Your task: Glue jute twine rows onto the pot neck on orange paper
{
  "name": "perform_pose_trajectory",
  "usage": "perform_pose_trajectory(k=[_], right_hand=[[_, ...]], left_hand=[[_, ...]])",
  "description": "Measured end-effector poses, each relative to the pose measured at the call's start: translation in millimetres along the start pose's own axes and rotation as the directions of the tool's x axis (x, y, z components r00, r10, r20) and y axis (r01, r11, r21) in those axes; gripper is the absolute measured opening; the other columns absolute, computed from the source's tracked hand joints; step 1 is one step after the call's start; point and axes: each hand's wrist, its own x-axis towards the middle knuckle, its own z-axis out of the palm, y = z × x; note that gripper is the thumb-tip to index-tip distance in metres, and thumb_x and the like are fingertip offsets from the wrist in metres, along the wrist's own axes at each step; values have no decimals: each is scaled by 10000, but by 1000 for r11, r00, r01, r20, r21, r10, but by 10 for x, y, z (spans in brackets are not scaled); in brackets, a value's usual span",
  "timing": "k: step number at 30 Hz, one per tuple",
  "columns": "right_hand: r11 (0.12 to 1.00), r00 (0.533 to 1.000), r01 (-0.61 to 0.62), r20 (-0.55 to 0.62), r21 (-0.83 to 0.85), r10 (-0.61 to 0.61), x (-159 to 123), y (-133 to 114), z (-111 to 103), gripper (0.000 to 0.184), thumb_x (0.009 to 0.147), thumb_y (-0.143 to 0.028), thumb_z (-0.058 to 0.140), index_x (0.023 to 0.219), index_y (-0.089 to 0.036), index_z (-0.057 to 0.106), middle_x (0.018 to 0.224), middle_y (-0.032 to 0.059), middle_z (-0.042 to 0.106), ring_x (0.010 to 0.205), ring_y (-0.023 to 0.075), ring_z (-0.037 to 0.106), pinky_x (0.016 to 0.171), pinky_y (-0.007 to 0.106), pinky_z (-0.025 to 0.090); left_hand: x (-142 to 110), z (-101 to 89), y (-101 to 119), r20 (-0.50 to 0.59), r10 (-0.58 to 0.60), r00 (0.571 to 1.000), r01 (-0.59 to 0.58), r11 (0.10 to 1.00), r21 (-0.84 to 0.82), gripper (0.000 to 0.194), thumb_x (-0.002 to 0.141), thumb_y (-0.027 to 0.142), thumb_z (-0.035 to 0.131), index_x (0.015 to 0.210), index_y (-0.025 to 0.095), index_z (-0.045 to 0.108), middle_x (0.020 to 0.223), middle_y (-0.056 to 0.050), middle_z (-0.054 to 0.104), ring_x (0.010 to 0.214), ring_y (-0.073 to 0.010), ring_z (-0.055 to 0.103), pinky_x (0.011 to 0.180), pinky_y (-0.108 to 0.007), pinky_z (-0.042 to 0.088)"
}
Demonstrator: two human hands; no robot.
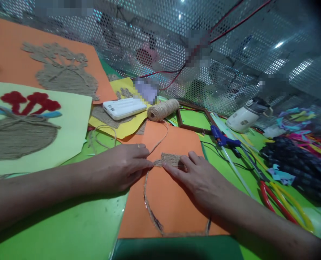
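An orange sheet [176,202] lies in front of me, with a twine outline of a rounded shape on it. A small block of twine rows [171,158] covers its middle. At the block's left end, my left hand [128,164] has its fingers closed on the twine [159,144] strand. My right hand [200,177] rests over the block's right part, one finger stretched out and pressing on the rows, the others bent and apart. The strand runs back to a twine roll [164,109] at the sheet's far edge.
Left are finished twine pictures on an orange card [76,54] and a pale green card [73,133]. A white power bank [125,107] lies behind. To the right are a blue glue gun [222,137], red-yellow scissors [282,202], a brown frame [195,126] and a white bottle [244,115].
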Motion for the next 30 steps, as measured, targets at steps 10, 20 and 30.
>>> perform_pose_trajectory(k=[10,20,30], right_hand=[[999,999,32,8,-4,-32,32,-6,-16,806,952,-25,581,1680,-281,348,1098,107,622,890,266,429,707,378,319],[999,999,-2,53,38,0,44,-2,-21,894,875,22,557,1673,-312,333,1092,101,588,909,279,436,725,388,321],[999,998,29,55,28,-30,83,102,-63,775,946,-15,546,1661,-240,350,1114,109,634,895,264,466,711,373,347]], left_hand=[[6,-2,-25,-5,-16,1000,16,998,-67,319,996,86,504,1025,155,815,802,-62,663,737,-176,625,629,-271,464],[-38,14,-72,17,-75,997,77,990,-114,308,986,106,546,1074,193,828,796,-46,660,768,-178,650,655,-276,459],[-27,46,-110,-11,-107,994,104,979,-174,328,962,100,529,1046,194,832,785,-32,666,745,-155,660,662,-248,473]])
